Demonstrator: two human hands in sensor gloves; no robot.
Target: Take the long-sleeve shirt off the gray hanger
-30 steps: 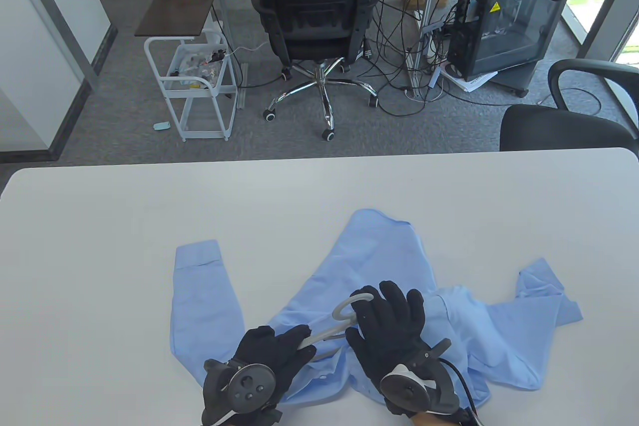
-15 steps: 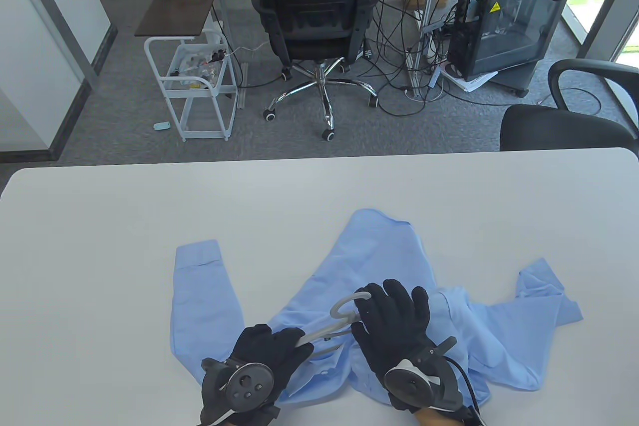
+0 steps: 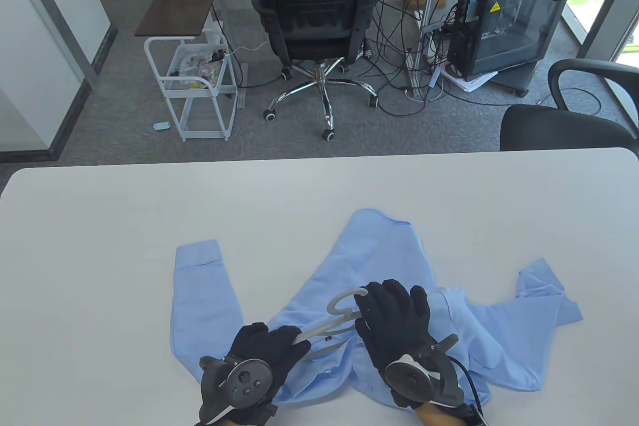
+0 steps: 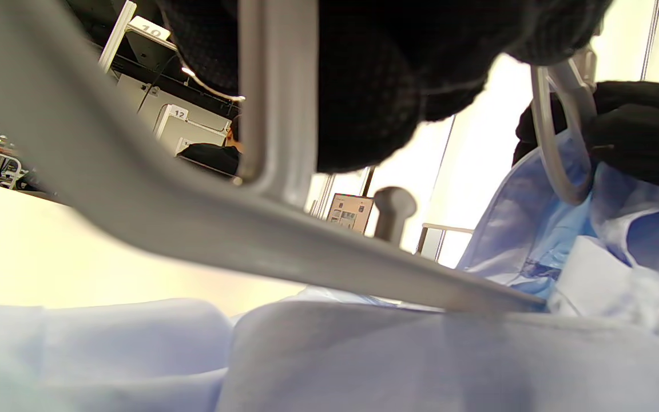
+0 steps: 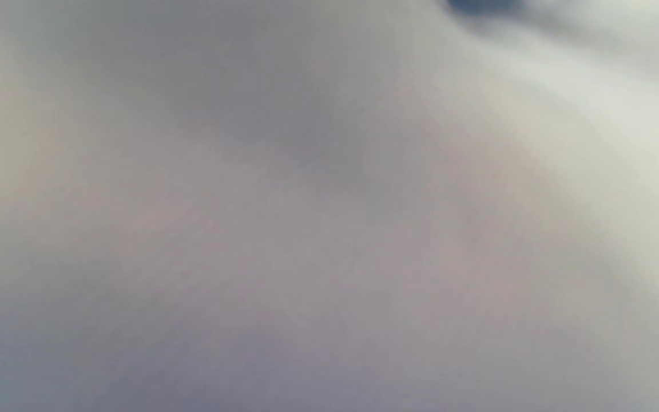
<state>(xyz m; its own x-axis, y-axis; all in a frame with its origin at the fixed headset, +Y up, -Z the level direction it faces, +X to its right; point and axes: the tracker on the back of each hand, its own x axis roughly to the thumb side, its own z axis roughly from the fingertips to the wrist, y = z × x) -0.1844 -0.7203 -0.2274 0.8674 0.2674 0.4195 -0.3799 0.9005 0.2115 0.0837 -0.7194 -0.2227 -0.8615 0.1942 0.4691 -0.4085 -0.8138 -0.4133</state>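
Near the front edge of the white table (image 3: 100, 226), slightly right of centre, the light blue long-sleeve shirt (image 3: 384, 256) lies spread flat, one sleeve running toward the left and the other toward the right edge. The gray hanger (image 3: 329, 327) rests on the shirt's collar area. Its visible arm runs diagonally, low end toward the front-left, rising toward the hook (image 3: 341, 302), which curls at the far-right end and opens toward the left. The left hand (image 3: 262, 353) grips the lower end of this arm, fingers wrapped over it. The right hand (image 3: 394, 318) lies palm-down just right of the hook, fingers extended and together, pressing the fabric; whether it also touches the hanger cannot be told. The left hand is the nearer one to the hanger's free end, so a pull along the diagonal toward the front-left appears to be the likely extraction path, with the right hand pinning the shirt.

Left wrist view: the hanger bar (image 4: 203, 223) crosses the frame diagonally and disappears under blue fabric (image 4: 421, 360) at lower right, so that end is still inside the garment. Gloved fingers (image 4: 364, 86) close over the bar from above. The hook (image 4: 564, 143) shows at upper right beside the other glove (image 4: 644, 131).

Right wrist view: only a blurred grey-white surface; nothing is identifiable.
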